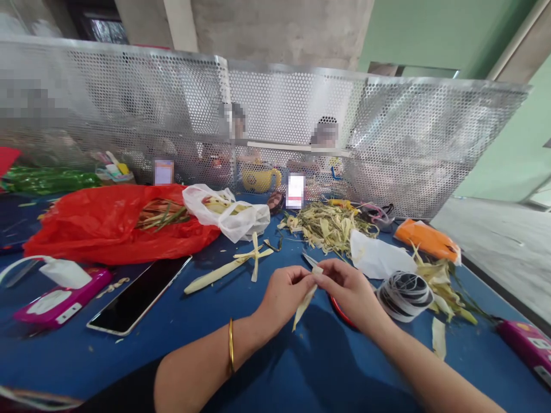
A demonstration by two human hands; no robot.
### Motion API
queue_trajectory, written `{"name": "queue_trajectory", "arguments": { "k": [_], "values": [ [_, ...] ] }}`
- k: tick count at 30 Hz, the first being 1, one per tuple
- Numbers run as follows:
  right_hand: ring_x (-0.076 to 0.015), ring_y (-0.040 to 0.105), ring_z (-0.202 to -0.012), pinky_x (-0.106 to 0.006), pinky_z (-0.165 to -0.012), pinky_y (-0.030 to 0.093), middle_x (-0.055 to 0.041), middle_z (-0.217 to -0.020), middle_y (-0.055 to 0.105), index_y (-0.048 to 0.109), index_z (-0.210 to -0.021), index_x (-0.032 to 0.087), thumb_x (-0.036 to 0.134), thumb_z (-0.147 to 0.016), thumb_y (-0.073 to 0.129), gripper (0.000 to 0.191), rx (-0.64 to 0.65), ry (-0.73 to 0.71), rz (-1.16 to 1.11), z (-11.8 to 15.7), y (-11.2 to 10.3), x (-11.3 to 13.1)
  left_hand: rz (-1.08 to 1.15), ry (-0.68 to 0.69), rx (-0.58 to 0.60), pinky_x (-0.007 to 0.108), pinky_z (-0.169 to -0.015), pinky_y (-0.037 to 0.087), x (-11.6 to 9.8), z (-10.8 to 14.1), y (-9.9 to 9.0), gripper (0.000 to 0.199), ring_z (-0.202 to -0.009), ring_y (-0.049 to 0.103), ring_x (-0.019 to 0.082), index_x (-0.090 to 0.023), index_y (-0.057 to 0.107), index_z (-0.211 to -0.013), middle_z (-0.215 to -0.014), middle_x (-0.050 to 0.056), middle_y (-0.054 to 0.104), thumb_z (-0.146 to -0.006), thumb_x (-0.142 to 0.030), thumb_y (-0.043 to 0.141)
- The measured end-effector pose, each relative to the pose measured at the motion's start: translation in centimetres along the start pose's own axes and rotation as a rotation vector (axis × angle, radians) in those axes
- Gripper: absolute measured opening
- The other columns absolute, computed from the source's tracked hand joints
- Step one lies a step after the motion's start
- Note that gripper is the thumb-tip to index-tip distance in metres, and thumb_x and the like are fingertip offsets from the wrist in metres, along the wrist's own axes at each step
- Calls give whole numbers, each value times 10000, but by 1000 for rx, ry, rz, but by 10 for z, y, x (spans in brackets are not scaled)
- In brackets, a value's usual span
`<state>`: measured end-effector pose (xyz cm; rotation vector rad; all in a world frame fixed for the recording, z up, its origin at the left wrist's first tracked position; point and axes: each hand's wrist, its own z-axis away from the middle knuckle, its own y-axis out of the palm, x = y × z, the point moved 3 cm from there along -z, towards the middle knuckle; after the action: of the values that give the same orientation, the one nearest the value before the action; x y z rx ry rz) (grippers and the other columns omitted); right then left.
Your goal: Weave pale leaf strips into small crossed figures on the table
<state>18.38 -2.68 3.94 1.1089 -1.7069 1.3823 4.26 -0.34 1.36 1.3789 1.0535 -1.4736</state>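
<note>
Between my two hands is a pale strip of dried corn husk, its tail hanging down toward the table. My left hand, with a gold bangle at its wrist, pinches the strip between thumb and fingers. Close against it, my right hand pinches the strip's upper end. Under my right hand lie scissors; their blades and part of a red handle show, and the rest is covered. To the left, a cross-shaped piece of knotted husk rests beside a long folded husk.
A pile of dried husks lies behind my hands. At right are a roll of black-and-white cord, white paper and an orange packet. Leftward lie a phone, a magenta power strip and a red bag. A perforated metal screen stands behind.
</note>
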Motion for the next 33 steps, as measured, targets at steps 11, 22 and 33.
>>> {"name": "queue_trajectory", "arguments": {
  "k": [11, 22, 33],
  "values": [
    [-114, 496, -454, -230, -473, 381, 30, -489, 543, 594, -652, 177, 501, -772, 654, 352, -76, 201, -143, -20, 5, -22, 75, -216, 198, 219, -540, 391, 15, 1, -11, 152, -531, 529, 104, -138, 669, -673, -602, 12, 649, -675, -289, 690],
    [-88, 488, -429, -216, -443, 404, 26, -504, 566, 614, -602, 167, 435, -626, 790, 321, -154, 334, -412, -23, 1, -27, 149, -271, 256, 201, -540, 415, 12, 3, -11, 102, -525, 544, 86, -124, 695, -738, -648, 32, 686, -726, -188, 617],
    [-73, 471, -422, -200, -427, 392, 31, -504, 564, 617, -602, 160, 410, -619, 789, 304, -180, 318, -461, -28, -1, -31, 199, -190, 324, 239, -710, 478, 10, 6, -8, 311, -697, 637, 122, -122, 661, -951, -747, 32, 704, -648, -52, 654]
  ]
}}
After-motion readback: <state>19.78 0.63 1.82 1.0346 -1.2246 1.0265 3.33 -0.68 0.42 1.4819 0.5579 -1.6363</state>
